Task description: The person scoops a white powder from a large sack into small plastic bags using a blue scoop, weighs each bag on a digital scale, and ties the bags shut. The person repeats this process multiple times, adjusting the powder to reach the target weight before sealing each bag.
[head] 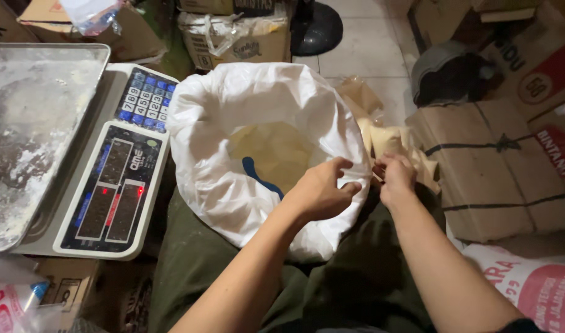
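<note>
1. Head view, fingers first: the left hand [321,191] is curled, thumb and fingertips pinching the right-hand rim of the white sack [211,154]. It is closed on that plastic edge, not spread.
2. The right hand [396,179] sits just beside it, fingers bent inward and bunched tight at the same stretch of rim, next to crumpled tan plastic bags [381,132]. Exactly what its fingertips pinch I cannot tell; they are tucked under.
3. The sack now: big, white, thin plastic, its mouth rolled down and standing wide open, resting against the person's olive-green lap in the middle of the picture. Inside lies pale yellowish powder, and a blue scoop handle [258,174] pokes out of it.
4. Direction: the sack's mouth faces up at the camera. The opening is a rough oval, its long axis running away from the person toward the top of the picture. The blue handle slants from upper left down to lower right.
5. Around it: a digital scale [119,179] with a flour-dusted metal tray [36,123] stands just left of the sack; tied cardboard boxes [498,172] sit to the right.
</note>
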